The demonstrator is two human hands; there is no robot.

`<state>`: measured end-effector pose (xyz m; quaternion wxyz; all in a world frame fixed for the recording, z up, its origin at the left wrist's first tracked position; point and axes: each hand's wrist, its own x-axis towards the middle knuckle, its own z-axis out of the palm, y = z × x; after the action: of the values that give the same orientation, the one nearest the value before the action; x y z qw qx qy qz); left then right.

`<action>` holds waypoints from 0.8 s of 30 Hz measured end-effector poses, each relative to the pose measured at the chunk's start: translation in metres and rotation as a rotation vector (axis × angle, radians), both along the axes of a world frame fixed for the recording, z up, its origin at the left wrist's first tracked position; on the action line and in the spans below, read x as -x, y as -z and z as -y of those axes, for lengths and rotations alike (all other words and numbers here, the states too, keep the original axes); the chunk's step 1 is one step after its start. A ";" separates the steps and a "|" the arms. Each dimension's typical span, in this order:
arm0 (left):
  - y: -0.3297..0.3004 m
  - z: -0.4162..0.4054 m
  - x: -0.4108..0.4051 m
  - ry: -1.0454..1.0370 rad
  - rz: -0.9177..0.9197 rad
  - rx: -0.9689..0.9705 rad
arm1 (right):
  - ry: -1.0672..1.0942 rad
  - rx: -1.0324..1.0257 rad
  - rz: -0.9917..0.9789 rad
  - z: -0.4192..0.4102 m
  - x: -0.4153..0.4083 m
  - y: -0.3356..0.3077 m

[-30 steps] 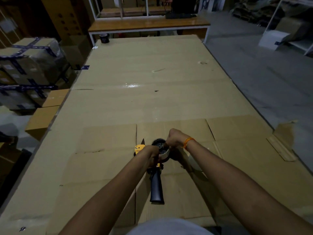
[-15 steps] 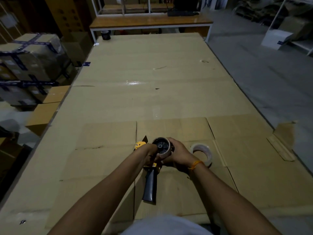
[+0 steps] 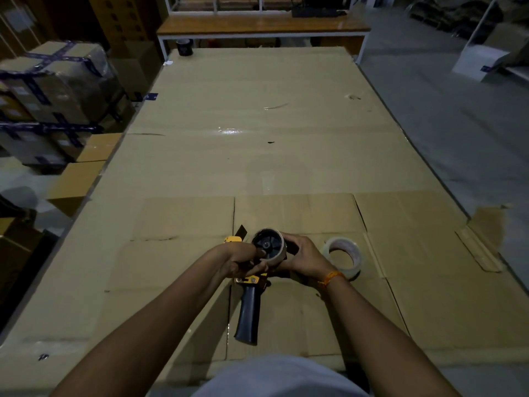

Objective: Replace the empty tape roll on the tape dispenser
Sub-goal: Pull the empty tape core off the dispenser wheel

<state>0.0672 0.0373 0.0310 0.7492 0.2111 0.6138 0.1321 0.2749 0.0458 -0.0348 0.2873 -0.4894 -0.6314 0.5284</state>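
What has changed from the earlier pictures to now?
The right hand moved from above the empty roll to its right side, uncovering the new tape roll on the cardboard. The left hand stayed gripping the tape dispenser.

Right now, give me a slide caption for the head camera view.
Both hands grip the tape dispenser, right hand on its empty roll; fresh tape roll waits on cardboard.
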 end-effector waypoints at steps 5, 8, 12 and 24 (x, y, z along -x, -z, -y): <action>-0.005 0.007 0.003 -0.045 0.050 0.027 | -0.019 -0.034 0.058 -0.001 0.001 -0.001; -0.008 0.009 0.005 -0.066 0.085 0.050 | -0.025 -0.035 0.093 -0.002 0.002 0.002; -0.011 0.014 0.002 -0.152 0.096 0.043 | -0.026 -0.032 0.103 0.000 0.002 -0.003; -0.059 0.020 0.020 0.567 -0.937 -0.891 | 0.054 -0.012 -0.063 -0.002 0.015 -0.015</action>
<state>0.0474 0.0175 0.0900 0.2538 0.6841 0.6806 0.0657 0.2599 0.0481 -0.0196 0.3244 -0.4876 -0.6116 0.5319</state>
